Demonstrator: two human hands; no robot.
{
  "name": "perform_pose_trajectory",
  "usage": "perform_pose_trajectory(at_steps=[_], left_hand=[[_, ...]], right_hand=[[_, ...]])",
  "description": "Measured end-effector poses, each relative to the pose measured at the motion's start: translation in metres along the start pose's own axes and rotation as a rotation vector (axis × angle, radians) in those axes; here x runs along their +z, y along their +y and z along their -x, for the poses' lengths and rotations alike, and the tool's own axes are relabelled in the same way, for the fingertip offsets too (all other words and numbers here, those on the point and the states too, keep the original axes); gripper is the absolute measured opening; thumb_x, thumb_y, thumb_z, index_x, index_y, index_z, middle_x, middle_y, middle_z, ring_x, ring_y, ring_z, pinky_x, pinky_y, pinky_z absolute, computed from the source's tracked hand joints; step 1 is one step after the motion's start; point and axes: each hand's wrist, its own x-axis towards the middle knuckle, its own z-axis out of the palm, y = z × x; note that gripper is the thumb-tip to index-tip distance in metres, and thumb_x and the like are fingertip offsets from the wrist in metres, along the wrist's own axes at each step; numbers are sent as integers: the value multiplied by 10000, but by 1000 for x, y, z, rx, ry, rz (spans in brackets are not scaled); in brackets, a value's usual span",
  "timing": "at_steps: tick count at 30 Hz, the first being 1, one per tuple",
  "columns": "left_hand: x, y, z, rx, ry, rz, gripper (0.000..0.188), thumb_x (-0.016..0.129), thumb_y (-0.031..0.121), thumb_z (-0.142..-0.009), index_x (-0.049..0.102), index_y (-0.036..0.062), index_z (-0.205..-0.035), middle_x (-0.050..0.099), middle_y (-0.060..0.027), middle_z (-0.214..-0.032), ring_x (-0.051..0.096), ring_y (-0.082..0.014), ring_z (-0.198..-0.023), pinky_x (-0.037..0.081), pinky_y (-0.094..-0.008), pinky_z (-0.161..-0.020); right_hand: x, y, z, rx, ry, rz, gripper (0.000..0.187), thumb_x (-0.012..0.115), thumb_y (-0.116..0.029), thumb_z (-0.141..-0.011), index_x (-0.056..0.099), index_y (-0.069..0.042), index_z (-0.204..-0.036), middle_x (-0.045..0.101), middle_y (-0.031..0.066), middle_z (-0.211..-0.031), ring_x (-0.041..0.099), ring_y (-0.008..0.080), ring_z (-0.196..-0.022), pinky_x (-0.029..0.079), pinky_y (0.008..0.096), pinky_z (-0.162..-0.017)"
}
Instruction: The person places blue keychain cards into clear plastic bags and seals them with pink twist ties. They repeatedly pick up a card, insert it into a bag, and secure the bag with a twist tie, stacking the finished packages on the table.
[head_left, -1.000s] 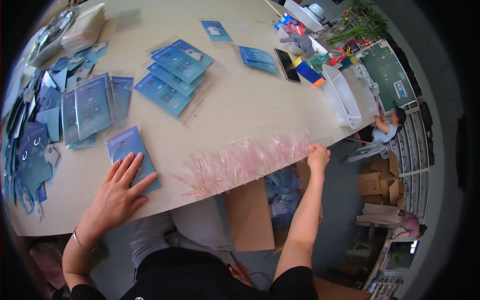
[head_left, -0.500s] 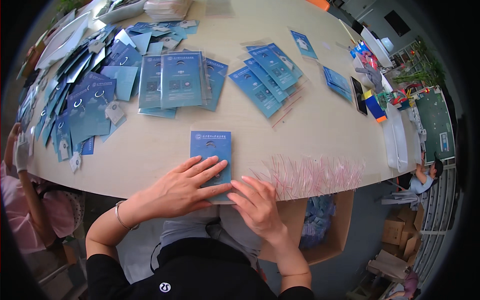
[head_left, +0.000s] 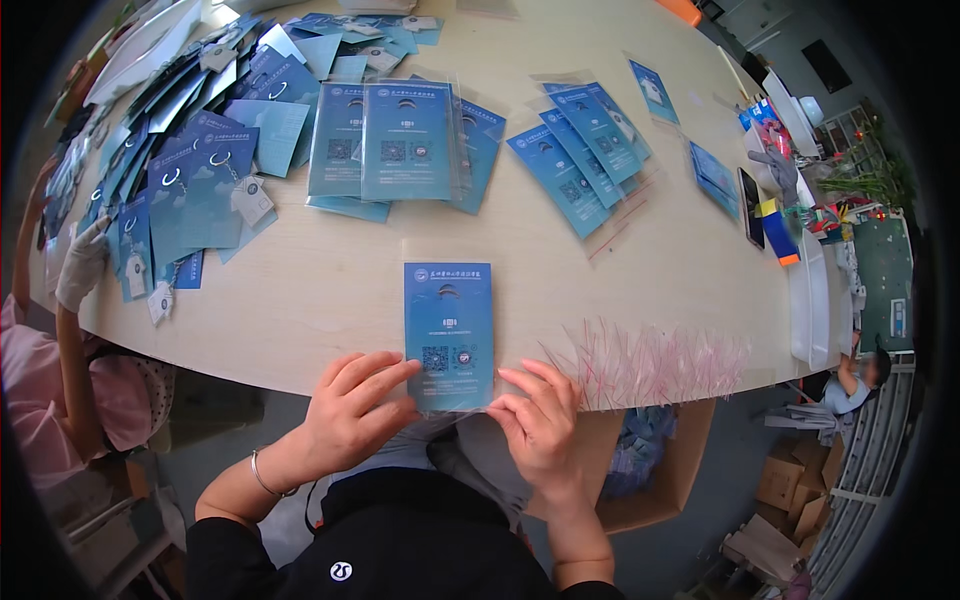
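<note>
A blue printed card [head_left: 448,320] in a clear plastic bag lies upright before me at the table's near edge. The bag's clear top stretches a little beyond the card. My left hand [head_left: 355,415] is closed at the card's lower left edge, its fingertips on the bag and its thumb mostly hidden. My right hand [head_left: 540,415] pinches the lower right corner of the bag between thumb and fingers. Just right of that hand, a spread of empty clear bags [head_left: 650,362] with pink seal strips overlaps the table edge.
Farther off lie bagged cards in a stack [head_left: 407,150] and a fan [head_left: 585,165]. Loose cards with T-shirt keychains [head_left: 205,185] are heaped left, where another person's gloved hand [head_left: 82,265] reaches in. A phone [head_left: 750,208] and white tray [head_left: 812,300] are right; below, an open cardboard box [head_left: 670,480].
My left hand has slid off the card's face to its lower left edge, uncovering the print. My right hand now pinches the bag's lower corner. The co-worker's gloved hand has moved toward the heap.
</note>
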Motion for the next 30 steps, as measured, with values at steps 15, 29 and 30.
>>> perform_pose_trajectory(at_steps=[15,29,30], left_hand=[[13,32,0,-488,136,-23,181,813,68,-695,666,77,-800,625,-108,-1195,525,-335,-1157,378,-438,-961],[6,32,-3,-538,101,4,162,811,93,-715,685,87,-815,635,-65,-1182,540,-301,-1145,355,-417,-960],[6,32,-3,-535,96,18,171,816,80,-697,684,83,-805,642,-66,-1182,538,-304,-1151,361,-420,-969]], right_hand=[[1,-16,2,308,14,-66,182,784,-179,-831,641,-68,-851,539,90,-1088,480,335,-1168,368,474,-988],[-1,-16,-6,295,-14,-69,199,804,-138,-796,685,-103,-952,538,80,-1105,484,324,-1159,347,462,-1008],[1,-14,-4,278,-5,-64,188,806,-140,-792,688,-110,-935,539,74,-1101,487,321,-1156,345,461,-1007]])
